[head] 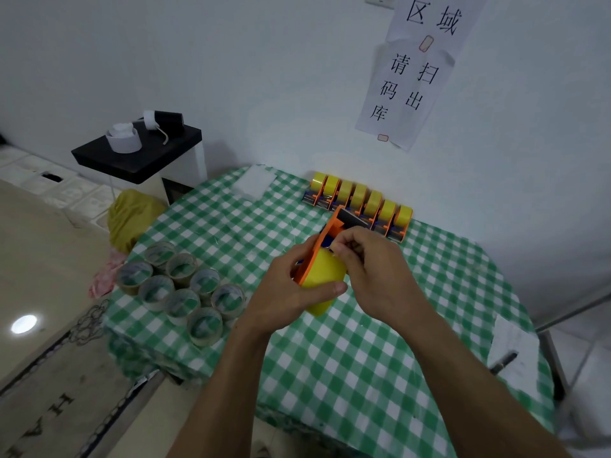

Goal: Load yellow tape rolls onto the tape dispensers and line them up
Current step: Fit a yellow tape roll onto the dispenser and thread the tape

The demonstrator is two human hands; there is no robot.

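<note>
My left grip (291, 287) holds the yellow tape roll (322, 276) on its orange dispenser (325, 238), above the desk (380, 345). My right grip (368, 259) pinches at the roll's top. It looks light and slippery, so I think the hard frame is the best place to hold.

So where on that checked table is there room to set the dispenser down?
For the dispenser, bare cloth lies toward the near edge, also between the pale rolls and the loaded row, and right of that row. It is crowded along the left edge with rolls and along the wall side with the row.
</note>
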